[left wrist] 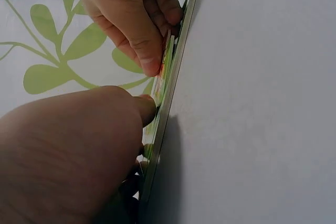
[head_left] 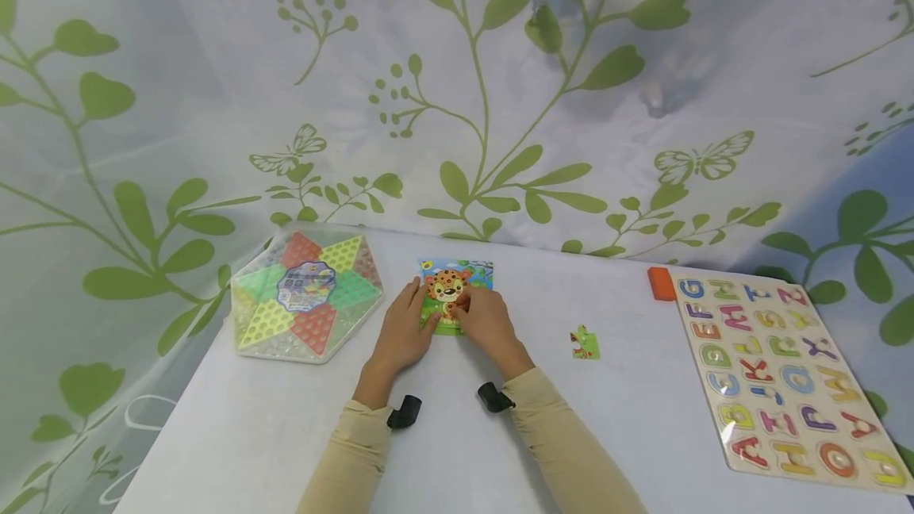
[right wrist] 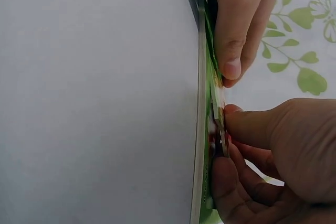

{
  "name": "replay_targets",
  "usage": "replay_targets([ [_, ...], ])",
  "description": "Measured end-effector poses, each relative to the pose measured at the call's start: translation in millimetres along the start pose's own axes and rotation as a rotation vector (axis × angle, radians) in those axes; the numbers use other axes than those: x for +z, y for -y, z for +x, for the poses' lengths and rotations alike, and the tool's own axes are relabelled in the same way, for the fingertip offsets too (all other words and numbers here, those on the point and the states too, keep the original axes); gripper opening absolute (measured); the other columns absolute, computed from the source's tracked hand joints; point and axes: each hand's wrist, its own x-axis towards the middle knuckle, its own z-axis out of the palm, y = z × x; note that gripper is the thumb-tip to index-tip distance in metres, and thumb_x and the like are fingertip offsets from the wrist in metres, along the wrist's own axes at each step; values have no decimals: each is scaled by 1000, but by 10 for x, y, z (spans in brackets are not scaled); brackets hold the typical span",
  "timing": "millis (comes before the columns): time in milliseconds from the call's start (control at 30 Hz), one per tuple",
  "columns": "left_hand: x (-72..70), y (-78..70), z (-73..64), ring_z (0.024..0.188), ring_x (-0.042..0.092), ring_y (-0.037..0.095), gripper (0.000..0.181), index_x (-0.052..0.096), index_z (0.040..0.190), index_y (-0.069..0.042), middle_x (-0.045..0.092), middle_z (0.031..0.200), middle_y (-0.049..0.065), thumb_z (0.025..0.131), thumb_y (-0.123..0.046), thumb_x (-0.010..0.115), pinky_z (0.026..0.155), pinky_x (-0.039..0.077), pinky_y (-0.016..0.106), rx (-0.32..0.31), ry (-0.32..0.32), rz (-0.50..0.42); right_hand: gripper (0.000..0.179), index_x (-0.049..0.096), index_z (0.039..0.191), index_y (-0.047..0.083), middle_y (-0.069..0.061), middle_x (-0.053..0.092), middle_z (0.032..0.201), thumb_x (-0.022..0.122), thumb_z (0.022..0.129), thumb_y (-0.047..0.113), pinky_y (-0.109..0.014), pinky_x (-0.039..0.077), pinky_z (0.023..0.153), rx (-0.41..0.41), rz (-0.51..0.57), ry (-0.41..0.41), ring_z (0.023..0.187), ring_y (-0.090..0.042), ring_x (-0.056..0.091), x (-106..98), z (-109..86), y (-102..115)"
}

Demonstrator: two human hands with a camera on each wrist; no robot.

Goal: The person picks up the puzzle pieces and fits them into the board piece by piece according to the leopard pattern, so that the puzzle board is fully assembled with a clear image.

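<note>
A jigsaw puzzle of a cartoon leopard (head_left: 450, 276) lies on the white table in front of me. My left hand (head_left: 404, 331) rests along its left edge, the thumb pressing on the picture's lower left. Over the lower right of the picture, my right hand (head_left: 489, 329) pinches a puzzle piece (right wrist: 224, 142) between thumb and fingers. That piece sits tilted a little above the board in the right wrist view; the hand hides most of it. One loose green puzzle piece (head_left: 585, 343) lies on the table to the right.
A hexagonal box with a coloured star board (head_left: 336, 292) stands at the left. On the right lies a wooden alphabet board (head_left: 778, 371), with an orange block (head_left: 661, 284) at its upper left corner. A leaf-patterned curtain (head_left: 457, 101) hangs behind the table.
</note>
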Motion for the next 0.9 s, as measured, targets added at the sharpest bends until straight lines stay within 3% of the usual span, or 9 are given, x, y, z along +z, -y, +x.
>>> replay_targets([
  [367, 47, -13, 30, 151, 35, 38, 65, 40, 154, -1, 34, 165, 18, 101, -30, 62, 122, 33, 55, -54, -24, 17, 13, 71, 86, 9, -3, 69, 82, 77, 92, 20, -28, 51, 61, -9, -91, -40, 71, -16, 61, 31, -18, 18],
  [767, 58, -7, 35, 151, 34, 37, 65, 41, 154, -2, 34, 165, 17, 101, -30, 63, 122, 33, 56, -60, -27, 16, 10, 73, 89, 10, -3, 72, 87, 78, 91, 18, -32, 55, 71, -63, -63, -64, 78, -17, 65, 28, -79, -37],
  [900, 64, -14, 34, 151, 35, 38, 65, 41, 154, -2, 34, 165, 17, 101, -31, 64, 122, 34, 56, -57, -33, 10, 13, 76, 98, 10, -2, 75, 90, 78, 91, 21, -31, 56, 71, -76, 2, -40, 79, -14, 67, -8, -122, -116],
])
